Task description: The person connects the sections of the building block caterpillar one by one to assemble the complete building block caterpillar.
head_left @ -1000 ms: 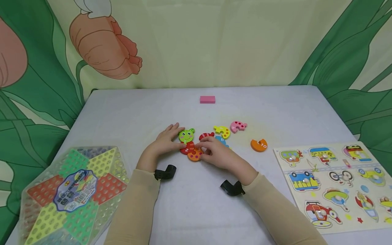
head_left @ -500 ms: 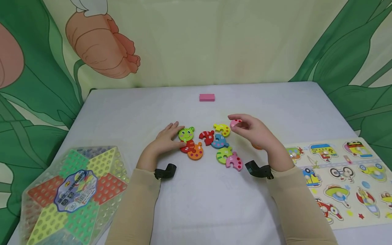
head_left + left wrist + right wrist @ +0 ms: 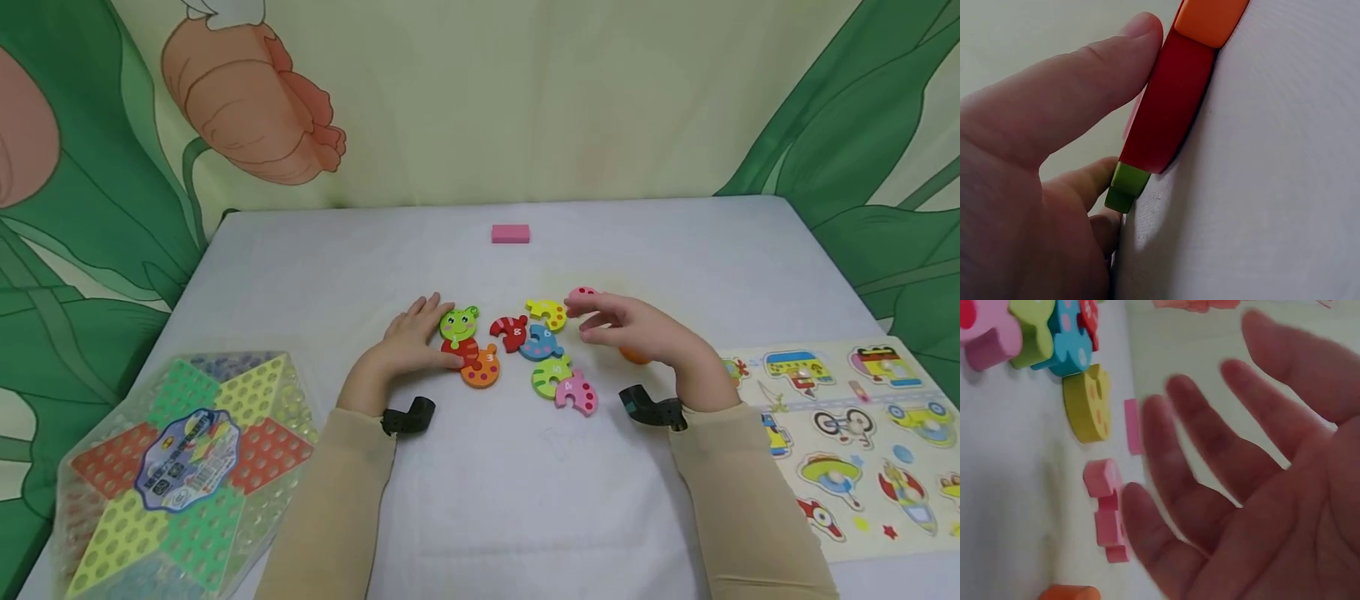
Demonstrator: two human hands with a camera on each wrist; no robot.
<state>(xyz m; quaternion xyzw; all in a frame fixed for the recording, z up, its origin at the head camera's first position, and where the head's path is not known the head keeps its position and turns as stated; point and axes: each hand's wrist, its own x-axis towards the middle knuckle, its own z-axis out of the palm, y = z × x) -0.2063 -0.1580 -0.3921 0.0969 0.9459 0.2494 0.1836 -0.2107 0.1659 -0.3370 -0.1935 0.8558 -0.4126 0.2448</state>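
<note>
In the head view my left hand [image 3: 408, 343] lies beside a green frog-faced puzzle piece [image 3: 458, 323] and a red number piece [image 3: 467, 347]. Its thumb rests on the red piece and a fingertip is right at the green one, as the left wrist view shows. An orange piece [image 3: 480, 369] marked 3 joins the red one. My right hand [image 3: 637, 327] hovers with fingers spread, holding nothing. Past its fingertips are a yellow piece [image 3: 1088, 403] and a pink piece [image 3: 1107, 519], which the hand partly hides in the head view.
Between the hands lie red [image 3: 510, 332], blue [image 3: 542, 342], light green [image 3: 551, 377] and pink [image 3: 577, 393] pieces. A pink block [image 3: 511, 233] is farther back. A packaged pegboard set [image 3: 187, 467] sits left, a vehicle puzzle board [image 3: 847, 450] right.
My right hand has left the orange 3 piece, moved right to the far pink piece, then drawn slightly right with fingers spreading. The left hand stays in place.
</note>
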